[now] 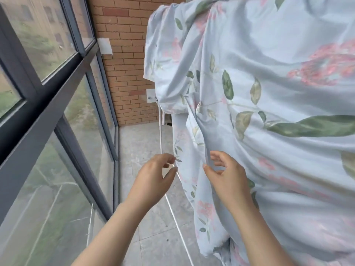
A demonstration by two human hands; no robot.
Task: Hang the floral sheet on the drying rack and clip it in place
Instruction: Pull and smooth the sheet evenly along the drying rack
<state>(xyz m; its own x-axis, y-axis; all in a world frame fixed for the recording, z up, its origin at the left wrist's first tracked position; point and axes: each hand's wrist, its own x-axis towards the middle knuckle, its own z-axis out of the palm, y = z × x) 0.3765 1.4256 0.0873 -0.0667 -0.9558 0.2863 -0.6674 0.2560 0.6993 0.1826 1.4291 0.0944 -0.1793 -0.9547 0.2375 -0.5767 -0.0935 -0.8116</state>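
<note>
Reaching for the sheet (269, 116) on the rack (160, 131)
The sheet hangs bunched up over the top of the rack. The left hand (155, 178) is loosely curled by the sheet's edge and holds nothing. The right hand (227, 176) is half open at a fold, fingers spread, gripping nothing.

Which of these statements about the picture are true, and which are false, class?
1. The sheet hangs over the rack. True.
2. The wall behind is plain white. False: it is red brick.
3. A window stands on the person's left. True.
4. The right hand touches the window. False: it is by a fold of the sheet, far from the glass.
</note>
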